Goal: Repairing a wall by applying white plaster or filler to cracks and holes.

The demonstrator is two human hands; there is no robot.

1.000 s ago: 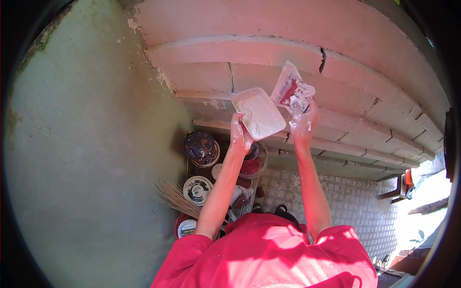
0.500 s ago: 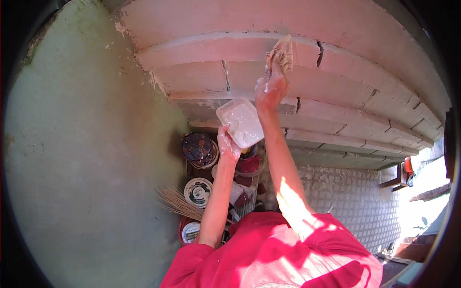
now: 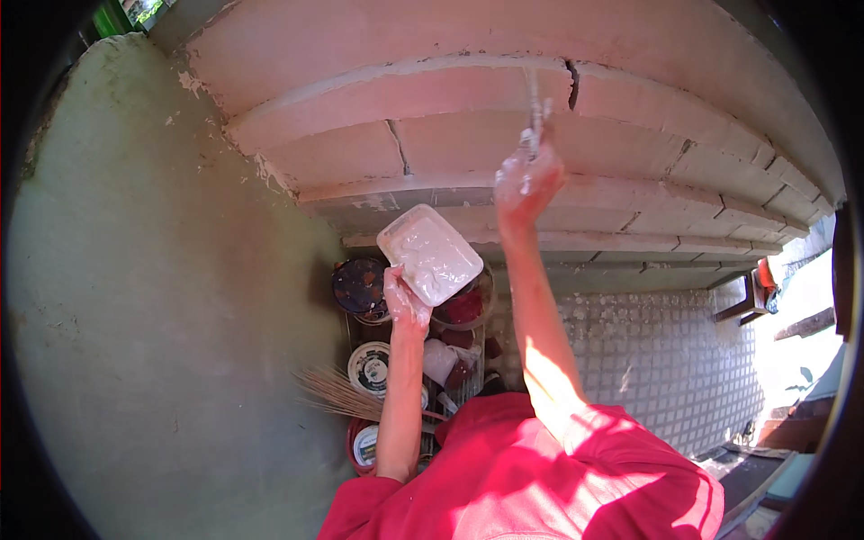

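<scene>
My left hand (image 3: pixel 405 297) grips a shallow white plastic tub (image 3: pixel 430 254) of glossy white paste, low in front of the wall. My right hand (image 3: pixel 529 180), smeared with white, is closed on a flat spreader (image 3: pixel 537 121), seen nearly edge-on, its far end over a pink ledge (image 3: pixel 450 85) just left of a dark crack (image 3: pixel 571 84). I cannot tell whether the spreader touches the ledge.
Stepped pink wall with cracks meets a pale green wall (image 3: pixel 162 297) at left. Below are lidded buckets (image 3: pixel 360 288), assorted containers and a stick broom (image 3: pixel 333 391). A tiled floor (image 3: pixel 648 360) lies at right, with a wooden stool (image 3: pixel 751 297) beyond.
My left hand and the tub have lowered and shifted left. My right hand has risen toward the ledge since a second ago, and the spreader has turned from face-on to nearly edge-on.
</scene>
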